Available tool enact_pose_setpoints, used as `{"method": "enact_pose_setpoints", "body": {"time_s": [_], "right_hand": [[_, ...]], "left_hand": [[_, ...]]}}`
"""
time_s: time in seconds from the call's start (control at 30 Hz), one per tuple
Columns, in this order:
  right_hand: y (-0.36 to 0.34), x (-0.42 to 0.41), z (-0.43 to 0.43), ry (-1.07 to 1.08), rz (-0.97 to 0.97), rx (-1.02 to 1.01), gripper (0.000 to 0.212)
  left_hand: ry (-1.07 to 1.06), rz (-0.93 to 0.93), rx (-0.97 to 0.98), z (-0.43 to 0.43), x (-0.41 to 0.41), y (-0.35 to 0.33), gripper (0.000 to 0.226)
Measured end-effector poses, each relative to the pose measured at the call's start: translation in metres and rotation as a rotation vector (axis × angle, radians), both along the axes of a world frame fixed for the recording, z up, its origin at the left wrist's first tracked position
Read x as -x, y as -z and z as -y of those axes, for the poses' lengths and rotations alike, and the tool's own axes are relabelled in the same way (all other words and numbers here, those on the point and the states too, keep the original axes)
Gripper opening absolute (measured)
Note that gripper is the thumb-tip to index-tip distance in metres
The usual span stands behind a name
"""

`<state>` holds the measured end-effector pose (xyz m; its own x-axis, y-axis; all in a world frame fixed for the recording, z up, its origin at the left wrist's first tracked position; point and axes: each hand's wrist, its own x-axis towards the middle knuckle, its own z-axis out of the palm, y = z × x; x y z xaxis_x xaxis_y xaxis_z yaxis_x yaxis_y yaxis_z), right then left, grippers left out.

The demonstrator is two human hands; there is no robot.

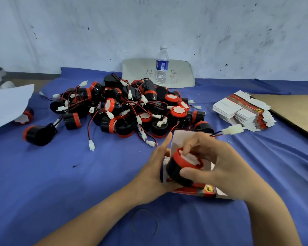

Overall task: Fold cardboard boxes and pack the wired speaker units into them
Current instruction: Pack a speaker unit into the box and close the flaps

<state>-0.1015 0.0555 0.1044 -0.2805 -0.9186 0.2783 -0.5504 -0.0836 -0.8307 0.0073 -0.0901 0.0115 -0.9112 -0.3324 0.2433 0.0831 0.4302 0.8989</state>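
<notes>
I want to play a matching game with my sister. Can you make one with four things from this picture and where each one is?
Things:
1. water bottle
2. stack of flat boxes
3. pile of speakers
4. single speaker

Places:
A. middle of the blue cloth
B. gripped by the right hand, over an open box
C. at the back, in front of the card with writing
D. right side of the cloth

Pairs: 1-C, 2-D, 3-A, 4-B.
</notes>
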Motion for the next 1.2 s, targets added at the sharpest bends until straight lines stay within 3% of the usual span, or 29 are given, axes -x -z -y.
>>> {"method": "enact_pose_setpoints", "body": {"time_s": [0.13, 0.33, 0.53, 0.67, 0.8, 0.93, 1.07, 1.2], "right_hand": [[0.006, 0.005, 0.005, 0.378, -0.278, -0.033, 0.031], [0.023, -0.019, 0.024, 0.473, -0.591, -0.074, 0.039], [0.034, -0.018, 0.03, 0.455, -0.505, -0.244, 0.029], [0.035, -0.018, 0.025, 0.408, -0.538, -0.16, 0.014], [0.038, -0.01, 0.023, 0.374, -0.591, -0.191, 0.018], [0.036, -0.005, 0.021, 0.368, -0.46, 0.017, 0.05], [0.035, -0.006, 0.017, 0.449, -0.323, 0.295, 0.05], [0.035, -0.003, 0.014, 0.489, -0.212, 0.461, 0.043]], "left_hand": [[-0.107, -0.051, 0.164, 0.001, -0.002, -0.001, 0.105], [-0.164, -0.13, 0.211, -0.001, -0.002, 0.001, 0.084], [-0.207, -0.136, 0.2, 0.003, -0.002, 0.005, 0.083], [-0.21, -0.141, 0.185, 0.004, -0.003, 0.006, 0.081], [-0.233, -0.152, 0.145, 0.003, -0.005, 0.003, 0.107], [-0.22, -0.211, 0.476, 0.002, -0.007, -0.003, 0.073], [-0.235, -0.182, 0.52, 0.004, -0.008, -0.004, 0.032], [-0.258, -0.174, 0.493, 0.004, -0.009, -0.005, 0.036]]}}
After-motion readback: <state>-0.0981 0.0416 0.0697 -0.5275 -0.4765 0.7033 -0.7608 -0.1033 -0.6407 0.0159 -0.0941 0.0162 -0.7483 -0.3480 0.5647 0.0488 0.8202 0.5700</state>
